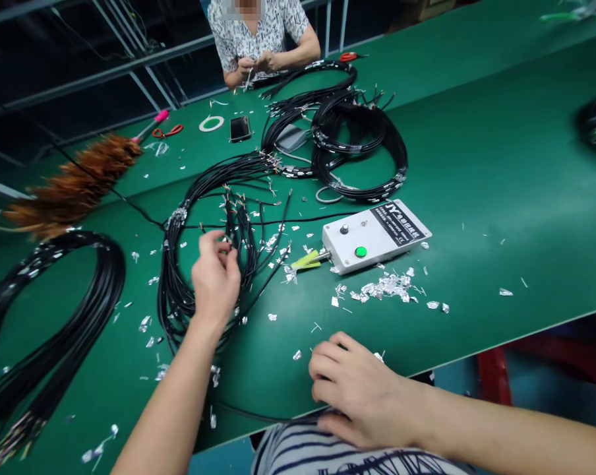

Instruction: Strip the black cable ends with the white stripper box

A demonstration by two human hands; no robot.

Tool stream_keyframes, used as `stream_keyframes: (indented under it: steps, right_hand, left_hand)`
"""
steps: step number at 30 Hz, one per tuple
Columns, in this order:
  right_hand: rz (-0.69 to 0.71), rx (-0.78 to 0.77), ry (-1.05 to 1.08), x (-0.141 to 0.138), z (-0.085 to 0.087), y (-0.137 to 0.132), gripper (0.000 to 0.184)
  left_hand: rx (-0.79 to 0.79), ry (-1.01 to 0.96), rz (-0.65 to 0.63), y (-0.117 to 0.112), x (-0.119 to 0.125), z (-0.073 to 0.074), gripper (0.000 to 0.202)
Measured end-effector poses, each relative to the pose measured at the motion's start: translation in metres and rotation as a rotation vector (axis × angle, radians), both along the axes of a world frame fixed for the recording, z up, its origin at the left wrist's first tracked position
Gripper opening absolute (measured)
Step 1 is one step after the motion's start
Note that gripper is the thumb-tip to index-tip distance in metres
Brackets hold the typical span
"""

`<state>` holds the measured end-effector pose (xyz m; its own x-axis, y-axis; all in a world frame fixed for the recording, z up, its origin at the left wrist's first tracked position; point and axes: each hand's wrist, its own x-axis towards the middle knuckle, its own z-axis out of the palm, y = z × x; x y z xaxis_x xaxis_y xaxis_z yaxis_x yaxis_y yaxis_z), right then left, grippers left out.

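Note:
My left hand (213, 277) reaches into a coil of black cables (199, 264) on the green table, its fingers pinched round the stripped ends of one cable near the bundle's middle. My right hand (352, 386) rests at the table's near edge with its fingers curled loosely over a thin black cable (258, 415) that runs along the edge. A white control box (374, 234) with a green button lies to the right of the coil, and a yellow-green tip (305, 260) sticks out of its left end.
Silver foil scraps (387, 287) litter the table by the box. More cable coils lie at the far left (55, 316) and behind (357, 145). A feather duster (75, 185), scissors (167, 130), tape ring (211, 123) and phone (239, 128) lie at the back. A person (263, 39) works opposite.

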<state>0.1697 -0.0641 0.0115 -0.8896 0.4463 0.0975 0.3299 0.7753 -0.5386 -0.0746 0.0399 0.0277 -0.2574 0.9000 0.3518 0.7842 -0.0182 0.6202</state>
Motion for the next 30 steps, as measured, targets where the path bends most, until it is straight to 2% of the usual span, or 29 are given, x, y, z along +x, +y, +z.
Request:
stream_keyframes:
  steps: [2, 4, 6, 10, 12, 14, 16, 18, 20, 22, 25, 30]
  right_hand:
    - [0.044, 0.068, -0.025, 0.0, 0.001, -0.001, 0.019]
    - [0.038, 0.106, -0.014, 0.002, 0.002, -0.001, 0.016]
    - [-0.013, 0.074, 0.034, 0.005, 0.003, 0.002, 0.017]
    - [-0.248, -0.207, 0.253, 0.007, 0.009, 0.02, 0.014]
    - [-0.394, -0.389, 0.379, 0.005, 0.012, 0.033, 0.011]
    - [-0.529, -0.573, 0.497, 0.002, 0.011, 0.044, 0.005]
    - [-0.623, -0.733, 0.597, -0.001, 0.009, 0.051, 0.005]
    - [-0.662, -0.847, 0.672, -0.003, 0.008, 0.054, 0.014]
    - [-0.665, -0.91, 0.713, -0.002, 0.008, 0.055, 0.019]
    - [-0.657, -0.924, 0.721, 0.0, 0.009, 0.055, 0.02]
    - [-0.646, -0.886, 0.701, 0.006, 0.013, 0.055, 0.018]
    - [-0.695, -0.817, 0.67, 0.014, 0.013, 0.055, 0.017]
  left_hand:
    - [-0.058, 0.231, 0.062, 0.011, -0.012, 0.001, 0.028]
    - [-0.171, 0.369, 0.038, 0.017, -0.015, -0.001, 0.023]
    - [-0.244, 0.432, -0.01, 0.015, -0.011, -0.002, 0.023]
    - [-0.226, 0.583, -0.077, -0.013, 0.012, 0.015, 0.037]
    - [-0.177, 0.603, -0.182, -0.035, 0.025, 0.027, 0.035]
    - [-0.167, 0.449, -0.348, -0.056, 0.038, 0.034, 0.029]
    - [-0.292, 0.195, -0.516, -0.073, 0.051, 0.035, 0.027]
    - [-0.455, -0.041, -0.588, -0.083, 0.061, 0.03, 0.025]
    - [-0.528, -0.216, -0.573, -0.085, 0.069, 0.024, 0.019]
    - [-0.514, -0.349, -0.54, -0.083, 0.074, 0.02, 0.012]
    - [-0.5, -0.507, -0.505, -0.079, 0.078, 0.017, 0.012]
    - [-0.586, -0.796, -0.413, -0.077, 0.082, 0.018, 0.016]
